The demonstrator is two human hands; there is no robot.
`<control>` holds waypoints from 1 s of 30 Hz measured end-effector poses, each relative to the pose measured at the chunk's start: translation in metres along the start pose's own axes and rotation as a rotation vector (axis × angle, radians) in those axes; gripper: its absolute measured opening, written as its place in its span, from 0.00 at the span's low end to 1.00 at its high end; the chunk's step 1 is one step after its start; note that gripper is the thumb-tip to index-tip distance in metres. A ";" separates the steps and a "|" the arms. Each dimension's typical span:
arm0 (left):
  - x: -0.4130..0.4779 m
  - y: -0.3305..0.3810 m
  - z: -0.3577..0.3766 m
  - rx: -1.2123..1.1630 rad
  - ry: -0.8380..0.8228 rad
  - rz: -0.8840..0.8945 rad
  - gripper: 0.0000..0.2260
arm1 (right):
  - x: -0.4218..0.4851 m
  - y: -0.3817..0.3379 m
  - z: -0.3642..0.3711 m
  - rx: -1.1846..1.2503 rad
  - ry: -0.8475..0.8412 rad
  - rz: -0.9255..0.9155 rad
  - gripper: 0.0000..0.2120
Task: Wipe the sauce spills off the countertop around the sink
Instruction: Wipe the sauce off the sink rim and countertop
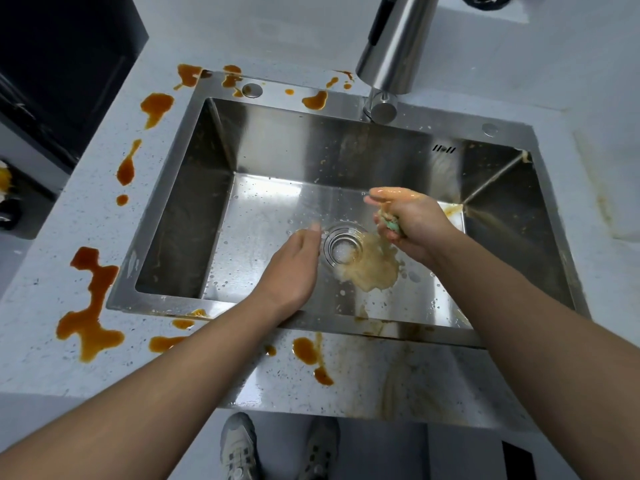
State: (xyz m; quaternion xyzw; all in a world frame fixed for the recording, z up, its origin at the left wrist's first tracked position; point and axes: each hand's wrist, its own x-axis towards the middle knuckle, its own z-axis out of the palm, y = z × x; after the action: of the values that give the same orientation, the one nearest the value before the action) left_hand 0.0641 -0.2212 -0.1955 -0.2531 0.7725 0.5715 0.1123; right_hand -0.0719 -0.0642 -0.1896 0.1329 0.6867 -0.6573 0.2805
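Bright, even light is cast from overhead. Broad white glare is thrown across the wet floor of the rectangular stainless-steel sink point(263, 202), while its left wall is left in shade. The brushed-metal tap spout point(394, 46) is seen soft, out of focus. Straight edges of the pale speckled countertop point(52, 289) are bowed by the wide lens.

I can read no text, label, brand or number anywhere in my view. The nearest thing to a mark is a short row of dark slanted slots point(444, 148) on the back wall of the sink point(311, 140), toward its right corner. They are cut openings, not lettering.
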 end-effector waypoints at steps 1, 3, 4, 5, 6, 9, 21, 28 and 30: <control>-0.002 -0.001 0.000 0.050 0.000 0.020 0.21 | 0.001 0.003 -0.001 -0.038 -0.001 -0.023 0.15; -0.005 -0.003 0.000 0.153 -0.004 0.061 0.21 | 0.002 0.009 -0.001 -0.122 0.013 -0.064 0.10; -0.006 -0.005 0.001 0.198 -0.007 0.074 0.22 | 0.000 0.011 0.001 -0.184 0.026 -0.082 0.07; -0.007 -0.008 0.002 0.239 -0.010 0.082 0.23 | -0.002 0.013 0.002 -0.256 0.040 -0.102 0.08; -0.007 -0.010 0.003 0.273 -0.013 0.089 0.24 | -0.004 0.015 0.003 -0.332 0.053 -0.123 0.09; -0.007 -0.016 0.006 0.348 -0.021 0.094 0.25 | -0.009 0.020 0.006 -0.463 0.043 -0.149 0.15; -0.004 -0.022 0.010 0.537 0.018 0.049 0.20 | -0.012 0.025 0.007 -0.405 0.280 -0.116 0.19; -0.006 -0.025 0.010 0.580 0.010 0.071 0.15 | -0.023 0.017 -0.006 -0.655 0.014 -0.086 0.06; -0.008 -0.023 0.009 0.573 0.006 0.086 0.15 | -0.027 0.023 -0.008 -0.552 0.032 -0.110 0.13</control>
State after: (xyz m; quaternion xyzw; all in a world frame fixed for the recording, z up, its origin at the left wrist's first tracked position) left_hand 0.0819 -0.2161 -0.2138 -0.1798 0.9128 0.3334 0.1527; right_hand -0.0393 -0.0493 -0.1935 0.0245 0.8502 -0.4576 0.2593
